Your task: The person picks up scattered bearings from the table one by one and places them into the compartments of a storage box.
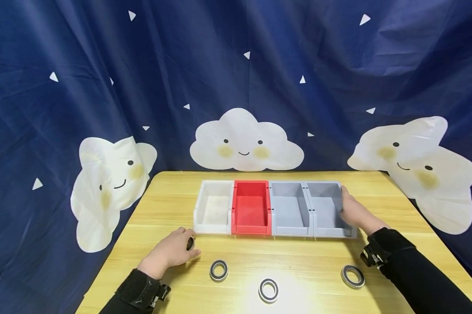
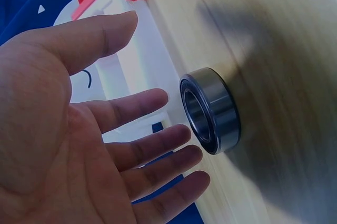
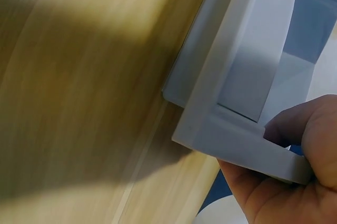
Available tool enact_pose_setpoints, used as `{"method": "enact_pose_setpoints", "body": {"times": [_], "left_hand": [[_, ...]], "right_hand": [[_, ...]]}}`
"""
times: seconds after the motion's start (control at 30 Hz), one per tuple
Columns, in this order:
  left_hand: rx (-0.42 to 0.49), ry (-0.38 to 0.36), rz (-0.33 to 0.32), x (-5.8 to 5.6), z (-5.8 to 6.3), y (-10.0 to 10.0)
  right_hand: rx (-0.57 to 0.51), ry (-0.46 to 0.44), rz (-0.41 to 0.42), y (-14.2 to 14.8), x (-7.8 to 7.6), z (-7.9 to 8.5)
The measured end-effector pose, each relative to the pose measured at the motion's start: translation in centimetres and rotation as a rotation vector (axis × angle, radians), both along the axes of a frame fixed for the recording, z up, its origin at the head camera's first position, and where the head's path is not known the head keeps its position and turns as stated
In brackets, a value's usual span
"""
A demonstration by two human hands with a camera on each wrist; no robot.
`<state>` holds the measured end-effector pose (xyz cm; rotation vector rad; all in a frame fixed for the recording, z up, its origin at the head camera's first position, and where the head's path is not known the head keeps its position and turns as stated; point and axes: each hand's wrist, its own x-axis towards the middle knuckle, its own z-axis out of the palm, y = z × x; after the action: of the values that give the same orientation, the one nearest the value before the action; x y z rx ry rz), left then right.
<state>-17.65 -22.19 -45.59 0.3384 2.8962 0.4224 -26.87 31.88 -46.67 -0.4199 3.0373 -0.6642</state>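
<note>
A ball bearing (image 2: 224, 113) with a shiny steel outer ring lies on the table beside my left hand (image 1: 174, 248). In the left wrist view the left fingers (image 2: 152, 153) are extended near the bearing, the thumb spread apart from them and nothing in the palm. My right hand (image 1: 355, 212) grips the side wall of the right-hand grey bin (image 1: 334, 232), the last in a row of joined bins. The right wrist view shows the thumb and fingers on either side of that wall (image 3: 258, 155).
Left of the gripped bin stand another grey bin (image 1: 292, 231), a red bin (image 1: 251, 229) and a white bin (image 1: 212, 228). Three more bearings lie in front: one bearing (image 1: 219, 279) at left, a middle bearing (image 1: 268, 300), a right bearing (image 1: 353, 284). A blue curtain (image 1: 259, 87) hangs behind.
</note>
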Motion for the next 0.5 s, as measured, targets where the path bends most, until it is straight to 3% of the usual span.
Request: {"method": "enact_pose_setpoints", "body": {"times": [0.17, 0.5], "left_hand": [[-0.007, 0.002, 0.001, -0.1, -0.2, 0.1], [-0.017, 0.000, -0.004, 0.0, 0.0, 0.0]], "right_hand": [[-0.002, 0.018, 0.019, 0.7, 0.1, 0.0], [0.012, -0.040, 0.006, 1.9, -0.2, -0.2]]}}
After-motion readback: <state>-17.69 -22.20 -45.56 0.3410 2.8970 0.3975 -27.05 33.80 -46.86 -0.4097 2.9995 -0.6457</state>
